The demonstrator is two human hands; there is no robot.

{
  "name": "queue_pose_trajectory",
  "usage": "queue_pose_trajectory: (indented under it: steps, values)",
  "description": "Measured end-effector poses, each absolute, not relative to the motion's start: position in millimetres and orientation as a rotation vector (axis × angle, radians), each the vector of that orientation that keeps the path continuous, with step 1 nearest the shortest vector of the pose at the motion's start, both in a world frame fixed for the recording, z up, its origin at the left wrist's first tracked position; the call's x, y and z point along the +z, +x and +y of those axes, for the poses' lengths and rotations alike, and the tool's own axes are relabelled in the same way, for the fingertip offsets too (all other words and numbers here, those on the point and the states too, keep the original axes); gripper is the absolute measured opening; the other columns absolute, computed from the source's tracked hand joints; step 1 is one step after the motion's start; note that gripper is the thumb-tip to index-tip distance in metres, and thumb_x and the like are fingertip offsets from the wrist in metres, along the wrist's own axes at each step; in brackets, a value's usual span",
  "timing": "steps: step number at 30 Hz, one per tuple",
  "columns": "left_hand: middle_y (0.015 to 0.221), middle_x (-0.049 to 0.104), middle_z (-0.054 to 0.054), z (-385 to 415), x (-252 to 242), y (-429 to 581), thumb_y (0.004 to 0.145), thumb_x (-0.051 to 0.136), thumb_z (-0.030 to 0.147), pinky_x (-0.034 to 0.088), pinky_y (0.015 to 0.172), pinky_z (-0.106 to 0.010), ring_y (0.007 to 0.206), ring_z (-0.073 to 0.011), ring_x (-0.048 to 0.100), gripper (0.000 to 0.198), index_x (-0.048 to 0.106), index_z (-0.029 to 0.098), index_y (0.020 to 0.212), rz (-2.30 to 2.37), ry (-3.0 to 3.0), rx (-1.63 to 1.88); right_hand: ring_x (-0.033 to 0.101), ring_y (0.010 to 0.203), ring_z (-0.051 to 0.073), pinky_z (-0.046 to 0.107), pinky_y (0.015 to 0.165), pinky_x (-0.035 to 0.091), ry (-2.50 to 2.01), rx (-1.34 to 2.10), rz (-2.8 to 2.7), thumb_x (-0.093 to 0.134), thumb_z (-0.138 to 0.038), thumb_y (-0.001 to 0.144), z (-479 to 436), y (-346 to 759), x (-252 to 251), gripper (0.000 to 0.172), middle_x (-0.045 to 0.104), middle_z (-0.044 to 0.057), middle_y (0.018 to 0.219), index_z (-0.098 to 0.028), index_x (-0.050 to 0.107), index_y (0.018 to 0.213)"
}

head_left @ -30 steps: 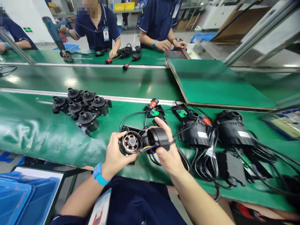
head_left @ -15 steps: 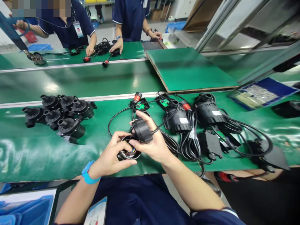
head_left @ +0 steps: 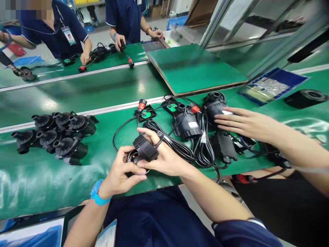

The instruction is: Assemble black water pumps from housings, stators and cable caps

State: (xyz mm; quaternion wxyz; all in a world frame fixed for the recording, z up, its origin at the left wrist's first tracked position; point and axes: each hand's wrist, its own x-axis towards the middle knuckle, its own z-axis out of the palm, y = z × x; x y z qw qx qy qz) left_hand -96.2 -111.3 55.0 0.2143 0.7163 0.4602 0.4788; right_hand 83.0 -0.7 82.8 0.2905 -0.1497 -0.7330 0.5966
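Observation:
My left hand (head_left: 122, 173) grips a round black motor body (head_left: 134, 158) with copper windings showing, held just above the green mat (head_left: 38, 171). My right hand (head_left: 164, 158) pinches a black housing cap (head_left: 145, 148) against the top of that motor body. A black cable (head_left: 177, 145) runs from the cap to the coils on my right. Both hands are closed around their parts, close together at the near edge of the table.
Several black pump heads (head_left: 55, 132) lie in a cluster to the left. Two assembled black pumps (head_left: 189, 124) with cable bundles and small green circuit boards (head_left: 146, 114) lie to the right. A co-worker's hand (head_left: 240, 122) reaches in over them. Other people work across the conveyor (head_left: 77, 89).
A co-worker's arm has come in from the right over the pumps. My hands stay together on the motor body and cap, the cap turned a little. The view has shifted right.

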Motion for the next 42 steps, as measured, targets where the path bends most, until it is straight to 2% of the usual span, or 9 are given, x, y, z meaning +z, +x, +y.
queue_pose_trajectory:
  steps: [4, 11, 14, 18, 22, 27, 32, 38, 42]
  values:
    - [0.115, 0.053, -0.011, -100, 60, -98, 0.089, 0.069, 0.047, 0.058, 0.091, -0.044, 0.106, -0.0252, 0.061, 0.028, 0.075, 0.023, 0.076, 1.221, 1.863, 1.318, 0.058, 0.110, 0.027, 0.042, 0.095, 0.050, -0.282, 1.611, -1.933, 0.059, -0.078, 0.086, 9, 90, 74, 0.081, 0.057, 0.012, 0.122, -0.018, 0.039, 0.138]
    - [0.127, 0.056, -0.011, -88, 65, -114, 0.087, 0.069, 0.053, 0.057, 0.098, -0.045, 0.114, -0.0268, 0.062, 0.029, 0.079, 0.027, 0.079, 1.129, 1.875, 1.099, 0.051, 0.127, 0.025, 0.043, 0.111, 0.039, -0.086, 1.469, -2.115, 0.073, -0.054, 0.089, 28, 104, 77, 0.071, 0.052, 0.011, 0.137, -0.022, 0.044, 0.146]
    - [0.134, 0.051, -0.009, -86, 69, -118, 0.086, 0.069, 0.056, 0.057, 0.100, -0.047, 0.121, -0.0297, 0.060, 0.031, 0.078, 0.028, 0.077, 1.153, 1.784, 1.340, 0.049, 0.131, 0.025, 0.042, 0.114, 0.037, -0.096, 1.352, -2.219, 0.077, -0.046, 0.089, 28, 108, 82, 0.073, 0.053, 0.010, 0.140, -0.025, 0.043, 0.149]
    - [0.143, 0.048, -0.008, -76, 103, -109, 0.090, 0.054, 0.070, 0.044, 0.112, -0.059, 0.139, -0.0357, 0.047, 0.053, 0.067, 0.033, 0.125, 1.369, 1.787, 1.690, 0.051, 0.130, 0.025, 0.044, 0.114, 0.038, -0.181, 1.306, -2.327, 0.077, -0.041, 0.090, 27, 111, 88, 0.072, 0.056, 0.010, 0.141, -0.027, 0.043, 0.152]
    - [0.163, 0.033, -0.013, -65, 145, -89, 0.092, 0.054, 0.065, 0.012, 0.125, -0.064, 0.155, -0.0388, 0.017, 0.078, 0.035, 0.024, 0.156, 1.555, 2.455, 0.742, 0.046, 0.137, 0.029, 0.047, 0.117, 0.035, -0.189, 1.281, -2.320, 0.068, -0.047, 0.095, 25, 113, 83, 0.070, 0.053, 0.014, 0.145, -0.022, 0.040, 0.155]
    - [0.163, 0.034, -0.017, -65, 143, -89, 0.097, 0.057, 0.047, 0.034, 0.123, -0.050, 0.153, -0.0312, 0.029, 0.071, 0.034, 0.016, 0.156, 1.478, 2.585, 0.156, 0.025, 0.150, 0.038, 0.053, 0.122, 0.028, -0.366, 1.332, -2.279, 0.088, -0.059, 0.068, 1, 106, 55, 0.133, 0.030, 0.022, 0.160, -0.015, 0.005, 0.163]
    - [0.133, 0.062, -0.018, -76, 117, -97, 0.096, 0.059, 0.038, 0.052, 0.104, -0.048, 0.122, -0.0315, 0.059, 0.052, 0.054, 0.010, 0.139, 1.643, 2.416, 0.168, 0.061, 0.115, 0.028, 0.044, 0.103, 0.052, -0.522, 1.254, -1.954, 0.079, -0.043, 0.086, -31, 88, 23, 0.109, 0.056, 0.017, 0.132, -0.019, 0.005, 0.163]
    - [0.121, 0.066, -0.014, -85, 111, -104, 0.094, 0.059, 0.037, 0.053, 0.097, -0.043, 0.111, -0.0278, 0.062, 0.040, 0.062, 0.012, 0.126, 1.703, 2.286, 0.366, 0.029, 0.149, 0.038, 0.054, 0.118, 0.037, -0.474, 1.343, -1.914, 0.088, -0.057, 0.070, -60, 75, -1, 0.139, 0.022, 0.024, 0.162, -0.019, -0.008, 0.162]
    - [0.116, 0.069, -0.012, -87, 107, -111, 0.092, 0.061, 0.034, 0.054, 0.094, -0.040, 0.108, -0.0264, 0.064, 0.033, 0.065, 0.015, 0.119, 1.735, 2.212, 0.459, 0.026, 0.151, 0.036, 0.055, 0.121, 0.032, -0.535, 1.524, -1.875, 0.089, -0.052, 0.071, -72, 58, -7, 0.139, 0.019, 0.024, 0.164, -0.018, -0.012, 0.161]
